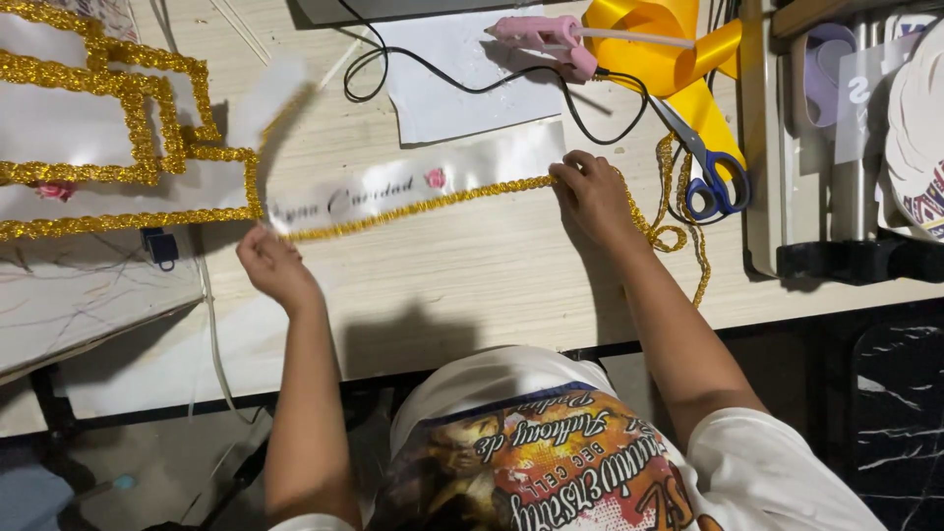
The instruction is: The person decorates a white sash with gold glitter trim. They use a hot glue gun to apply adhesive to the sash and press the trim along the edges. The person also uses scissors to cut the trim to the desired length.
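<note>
A white satin ribbon sash (462,167) with dark lettering and a small pink flower lies flat across the pale wooden table (472,275). A gold glitter braid (423,205) runs along its lower edge. My left hand (273,265) pinches the left end of the sash and braid. My right hand (593,194) presses fingertips on the braid at the sash's right end. Loose gold braid (678,231) trails off to the right of that hand.
A pink glue gun (546,39) with a black cord lies on white paper at the back. Blue-handled scissors (710,172) and a yellow ribbon (669,49) sit back right. More gold-edged white sashes (108,147) are piled at left. A machine (846,147) stands at right.
</note>
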